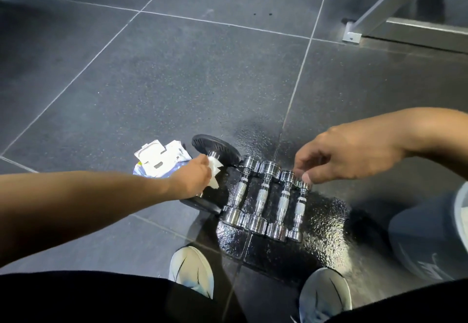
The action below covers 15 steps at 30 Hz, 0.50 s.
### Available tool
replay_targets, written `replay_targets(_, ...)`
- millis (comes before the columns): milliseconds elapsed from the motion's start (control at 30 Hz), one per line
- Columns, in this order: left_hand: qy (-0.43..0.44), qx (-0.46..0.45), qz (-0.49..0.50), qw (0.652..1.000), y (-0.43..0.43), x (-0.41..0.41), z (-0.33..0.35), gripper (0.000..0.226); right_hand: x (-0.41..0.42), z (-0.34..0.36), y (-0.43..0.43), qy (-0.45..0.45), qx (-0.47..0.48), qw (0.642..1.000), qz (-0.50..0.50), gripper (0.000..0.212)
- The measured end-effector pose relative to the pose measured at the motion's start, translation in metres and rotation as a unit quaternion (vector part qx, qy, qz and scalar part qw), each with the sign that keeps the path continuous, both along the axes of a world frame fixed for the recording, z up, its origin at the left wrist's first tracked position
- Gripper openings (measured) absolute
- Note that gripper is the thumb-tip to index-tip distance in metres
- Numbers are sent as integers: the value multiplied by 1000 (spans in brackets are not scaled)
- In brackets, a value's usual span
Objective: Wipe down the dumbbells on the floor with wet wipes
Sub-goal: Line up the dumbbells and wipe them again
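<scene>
A wipe [214,168] is gripped in the left hand [195,174] against the handle of a black dumbbell [215,145], which lies on the floor [177,82] just left of four chrome dumbbells [263,196] laid side by side. The right hand [342,155] is held with its fingers loosely curled over the far ends of the two smallest; whether one is pinched cannot be told. An open pack [159,162] is seen behind the left hand.

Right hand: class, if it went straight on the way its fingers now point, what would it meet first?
Probably the far head of the smallest chrome dumbbell, at the row's right end. The right hand has its fingertips almost on it, though depth is unclear.
</scene>
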State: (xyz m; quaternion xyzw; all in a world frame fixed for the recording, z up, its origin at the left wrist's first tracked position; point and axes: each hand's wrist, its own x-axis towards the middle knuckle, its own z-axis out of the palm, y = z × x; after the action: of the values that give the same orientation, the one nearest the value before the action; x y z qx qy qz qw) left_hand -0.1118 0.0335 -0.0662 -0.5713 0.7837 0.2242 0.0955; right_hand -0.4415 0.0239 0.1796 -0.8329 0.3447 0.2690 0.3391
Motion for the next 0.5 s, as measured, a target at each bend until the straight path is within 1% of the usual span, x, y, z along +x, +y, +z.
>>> replay_targets(33, -31, -4, -11, 999, -1, 0, 3, 15, 0, 1, -1, 0, 3, 1000, -8, 16)
replay_targets(100, -118, 50, 5, 992, -1, -6, 17, 20, -1, 3, -2, 0, 9, 1000, -21, 17)
replay_targets(167, -151, 99, 20, 983, -3, -7, 18, 27, -3, 3, -4, 0, 14, 1000, -23, 17)
replay_targets(200, -153, 123, 36, 980, -4, -9, 21, 28, -4, 4, -4, 2, 16, 1000, -25, 16)
replay_targets(267, -130, 118, 60, 983, -7, -9, 21, 23, -6, 3, -4, 4, 19, 999, -36, 14)
replay_targets(333, -98, 82, 87, 988, -14, -11, 27, 18, -9, 0, -5, 3, 25, 999, -44, 14)
replay_targets(400, -57, 29, 113, 992, -28, -15, 33, 18, -11, 1, -6, 4, 33, 998, -58, 14)
replay_targets(433, -46, 11, 124, 991, -34, -16, 35, 20, -11, 1, -6, 3, 36, 997, -64, 15)
replay_targets(500, -51, -13, 131, 990, -44, -19, 35, 24, -12, 0, -8, 3, 35, 997, -65, 15)
